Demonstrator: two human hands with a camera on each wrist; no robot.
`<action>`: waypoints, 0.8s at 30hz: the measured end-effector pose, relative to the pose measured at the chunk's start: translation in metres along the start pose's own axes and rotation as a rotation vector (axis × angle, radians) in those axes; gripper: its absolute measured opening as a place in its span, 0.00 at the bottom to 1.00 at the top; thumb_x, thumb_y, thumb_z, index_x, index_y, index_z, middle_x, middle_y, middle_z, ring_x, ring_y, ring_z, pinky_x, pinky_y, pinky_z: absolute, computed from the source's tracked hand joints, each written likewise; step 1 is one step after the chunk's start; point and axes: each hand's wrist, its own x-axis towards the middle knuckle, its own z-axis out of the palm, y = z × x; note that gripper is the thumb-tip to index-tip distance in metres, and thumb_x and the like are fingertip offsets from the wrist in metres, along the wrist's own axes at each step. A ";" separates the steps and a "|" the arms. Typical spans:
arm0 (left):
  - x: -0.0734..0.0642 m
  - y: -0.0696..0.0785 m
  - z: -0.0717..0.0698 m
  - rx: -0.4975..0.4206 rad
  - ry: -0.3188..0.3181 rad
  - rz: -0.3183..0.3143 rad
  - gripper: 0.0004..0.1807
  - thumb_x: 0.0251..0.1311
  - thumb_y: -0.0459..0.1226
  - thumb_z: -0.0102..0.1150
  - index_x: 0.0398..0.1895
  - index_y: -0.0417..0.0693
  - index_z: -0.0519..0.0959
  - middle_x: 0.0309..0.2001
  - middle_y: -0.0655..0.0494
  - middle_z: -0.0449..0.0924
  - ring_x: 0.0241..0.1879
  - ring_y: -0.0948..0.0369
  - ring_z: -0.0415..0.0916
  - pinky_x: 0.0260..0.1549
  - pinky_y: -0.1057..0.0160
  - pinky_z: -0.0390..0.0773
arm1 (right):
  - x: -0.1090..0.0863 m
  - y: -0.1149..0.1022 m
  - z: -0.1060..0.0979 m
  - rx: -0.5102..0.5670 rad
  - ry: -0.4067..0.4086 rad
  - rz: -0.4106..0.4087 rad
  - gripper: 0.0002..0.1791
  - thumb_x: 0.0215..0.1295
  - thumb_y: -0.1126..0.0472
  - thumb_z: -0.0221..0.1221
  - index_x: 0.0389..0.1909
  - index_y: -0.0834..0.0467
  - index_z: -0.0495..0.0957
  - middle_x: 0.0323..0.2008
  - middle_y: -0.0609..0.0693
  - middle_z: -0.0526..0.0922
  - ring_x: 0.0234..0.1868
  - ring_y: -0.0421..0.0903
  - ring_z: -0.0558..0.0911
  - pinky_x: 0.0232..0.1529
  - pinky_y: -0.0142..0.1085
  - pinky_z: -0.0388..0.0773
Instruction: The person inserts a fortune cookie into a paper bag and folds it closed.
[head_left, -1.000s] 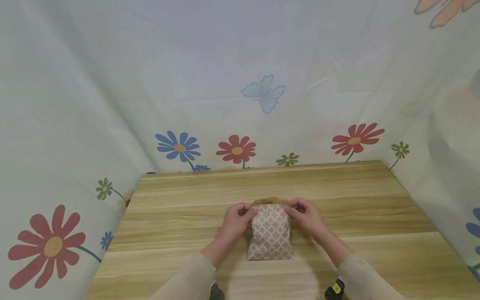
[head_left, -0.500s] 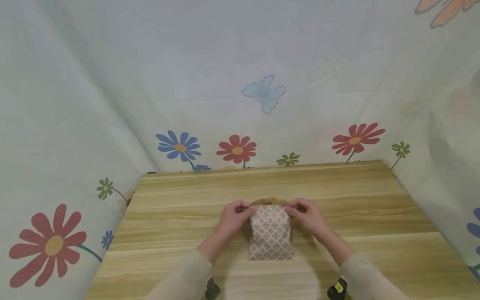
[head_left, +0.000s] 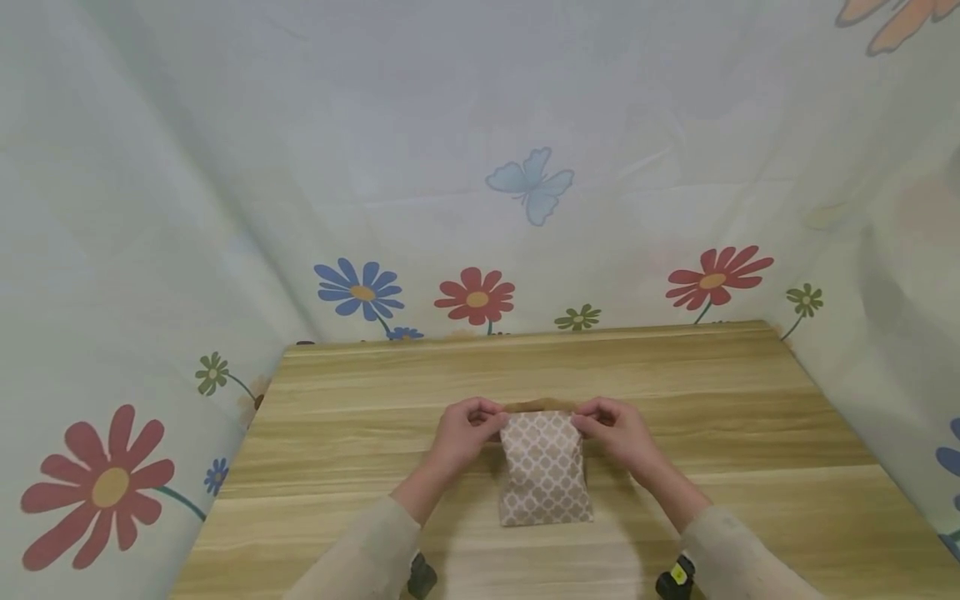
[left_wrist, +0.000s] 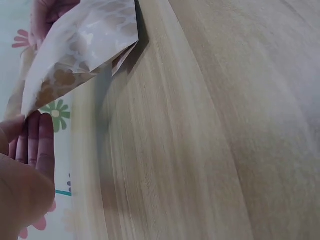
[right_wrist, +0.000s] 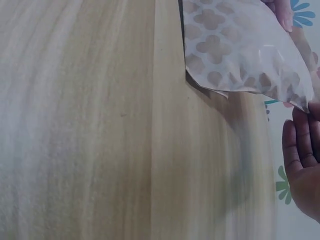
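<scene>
A small beige paper bag (head_left: 546, 471) with a white lattice print is in the middle of the head view, its bottom edge toward the person. Along its far end shows a plain brown strip of paper (head_left: 542, 405). My left hand (head_left: 463, 429) pinches the upper left corner between thumb and fingers, and my right hand (head_left: 613, 429) pinches the upper right one. Seen from the left wrist, the bag (left_wrist: 95, 37) bulges and slopes up from the table to the pinched corner. The right wrist view shows the same slope on the other side of the bag (right_wrist: 240, 45).
The bag is over a wood-grain table (head_left: 360, 383). Behind the table and at both sides hangs a pale curtain (head_left: 420, 125) printed with flowers and a butterfly. Dark wrist devices (head_left: 675, 577) show below both sleeves.
Both hands keep their pinch on the bag's corners. The left hand has shifted slightly left, and the bag's bottom edge sits a little nearer the person.
</scene>
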 end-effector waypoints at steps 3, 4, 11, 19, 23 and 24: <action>-0.001 0.000 -0.001 0.000 -0.010 0.003 0.10 0.58 0.42 0.66 0.38 0.47 0.80 0.34 0.52 0.83 0.33 0.57 0.83 0.39 0.55 0.83 | 0.000 0.000 0.000 0.006 -0.011 -0.006 0.13 0.62 0.56 0.64 0.42 0.60 0.81 0.40 0.54 0.84 0.40 0.49 0.83 0.44 0.42 0.81; -0.001 0.000 -0.001 -0.003 -0.013 -0.002 0.10 0.58 0.42 0.66 0.38 0.47 0.80 0.35 0.52 0.84 0.34 0.56 0.83 0.39 0.55 0.83 | 0.000 0.000 -0.001 0.003 -0.013 -0.005 0.13 0.62 0.56 0.64 0.43 0.59 0.81 0.40 0.54 0.84 0.40 0.48 0.83 0.45 0.42 0.80; -0.003 0.001 -0.001 -0.006 -0.015 0.003 0.10 0.58 0.41 0.65 0.39 0.47 0.81 0.35 0.52 0.84 0.34 0.56 0.83 0.39 0.57 0.83 | 0.003 0.000 -0.003 -0.052 0.023 -0.063 0.13 0.61 0.52 0.64 0.44 0.54 0.81 0.39 0.51 0.82 0.41 0.48 0.79 0.42 0.37 0.79; -0.004 0.002 -0.002 -0.020 -0.019 0.003 0.10 0.59 0.41 0.64 0.39 0.46 0.81 0.36 0.52 0.83 0.36 0.58 0.82 0.39 0.60 0.83 | 0.000 0.001 -0.003 0.006 0.018 -0.082 0.13 0.63 0.55 0.63 0.44 0.58 0.81 0.41 0.54 0.83 0.42 0.50 0.81 0.47 0.45 0.79; -0.002 0.007 -0.002 -0.086 -0.031 -0.014 0.13 0.65 0.40 0.55 0.41 0.39 0.80 0.36 0.47 0.83 0.36 0.56 0.82 0.40 0.56 0.83 | -0.002 -0.001 -0.004 0.006 0.016 -0.115 0.12 0.64 0.55 0.62 0.44 0.58 0.81 0.41 0.55 0.83 0.42 0.51 0.81 0.47 0.47 0.79; -0.001 0.009 -0.002 -0.111 -0.037 -0.030 0.14 0.67 0.41 0.52 0.41 0.37 0.80 0.36 0.46 0.82 0.35 0.55 0.82 0.40 0.55 0.83 | -0.003 -0.001 -0.005 0.007 0.017 -0.119 0.12 0.64 0.55 0.62 0.44 0.58 0.81 0.41 0.55 0.83 0.42 0.51 0.81 0.47 0.48 0.79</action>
